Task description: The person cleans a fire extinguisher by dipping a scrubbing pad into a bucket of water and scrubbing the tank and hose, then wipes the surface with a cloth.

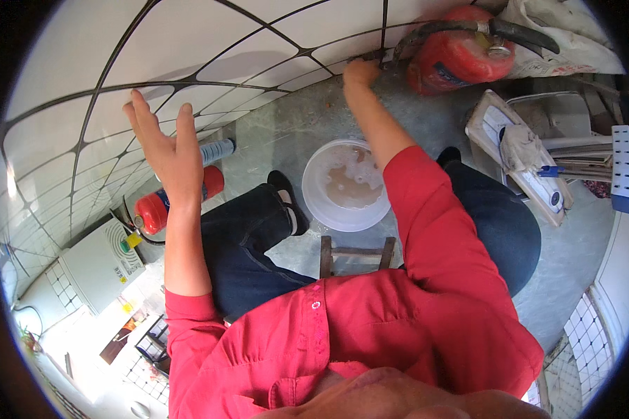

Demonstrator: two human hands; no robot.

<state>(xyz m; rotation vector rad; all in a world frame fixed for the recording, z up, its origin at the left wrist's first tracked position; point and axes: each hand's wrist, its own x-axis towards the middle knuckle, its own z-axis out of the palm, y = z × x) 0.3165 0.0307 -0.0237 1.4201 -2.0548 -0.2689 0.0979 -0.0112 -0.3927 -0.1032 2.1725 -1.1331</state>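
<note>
Head, left hand point(169, 155) spread, right hand point(360, 72) curled

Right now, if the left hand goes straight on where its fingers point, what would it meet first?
Most likely the white tiled wall, since the left hand points toward it. Depth is unclear in this one view, so I cannot tell how near it is.

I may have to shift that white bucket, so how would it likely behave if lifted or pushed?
The white bucket probably feels heavy for its size, since cloudy, foamy liquid stands in it. That loose liquid would likely slosh if pushed sharply. It looks smooth and plastic, so may be slippery to grip.
</note>
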